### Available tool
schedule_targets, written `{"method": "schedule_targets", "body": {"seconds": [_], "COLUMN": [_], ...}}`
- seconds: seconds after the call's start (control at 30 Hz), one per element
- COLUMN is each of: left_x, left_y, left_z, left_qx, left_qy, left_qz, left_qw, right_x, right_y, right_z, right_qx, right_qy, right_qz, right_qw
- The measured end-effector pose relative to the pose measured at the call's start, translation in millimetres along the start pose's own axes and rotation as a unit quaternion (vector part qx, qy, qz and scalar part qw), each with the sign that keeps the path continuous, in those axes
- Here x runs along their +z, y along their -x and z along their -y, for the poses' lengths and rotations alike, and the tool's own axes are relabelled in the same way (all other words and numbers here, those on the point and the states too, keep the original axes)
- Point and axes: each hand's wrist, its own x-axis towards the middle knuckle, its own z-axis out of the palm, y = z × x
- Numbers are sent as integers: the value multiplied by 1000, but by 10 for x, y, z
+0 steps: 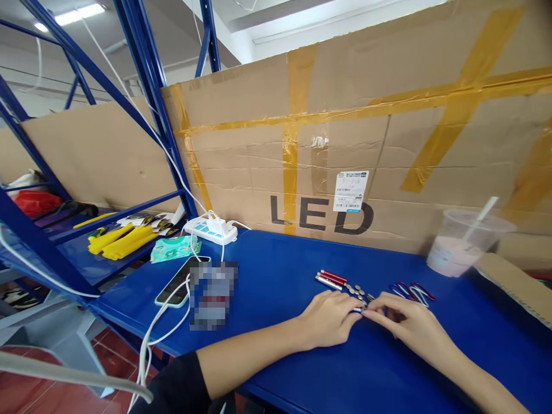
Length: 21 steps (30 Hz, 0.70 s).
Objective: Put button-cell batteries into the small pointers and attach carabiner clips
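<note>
My left hand is closed on a small blue penlight, mostly hidden under the fingers. The fingertips of my right hand pinch together at its right end; any small part between them is too small to make out. Just beyond my hands lie red penlights and silver penlights, side by side. Several button cells are loose on the blue table beside them. To the right, near my right hand, rests a bunch of red and blue carabiner-like clips.
At the right stand a plastic cup with a straw and a notebook. On the left are a phone, white cables, a tissue pack and a power strip. A cardboard panel closes the back.
</note>
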Motion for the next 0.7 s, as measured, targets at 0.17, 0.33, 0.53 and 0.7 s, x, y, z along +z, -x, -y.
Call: {"method": "schedule_targets", "body": {"seconds": [0.17, 0.33, 0.53, 0.7], "left_x": [12, 24, 2, -1], "left_y": [0, 1, 3, -7], "left_z": [9, 10, 3, 4], "left_qx": [-4, -6, -4, -7], "left_qy": [3, 5, 5, 18], "left_qz": [6, 5, -1, -11], "left_qw": [1000, 1000, 1000, 1000], "right_x": [40, 51, 35, 32], "right_y": [4, 12, -14, -14], "right_z": [-76, -93, -22, 22], "right_qx": [9, 13, -11, -20], "right_qy": [7, 2, -20, -51], "right_qz": [1, -5, -26, -37], "right_qw": [1000, 1000, 999, 998]}}
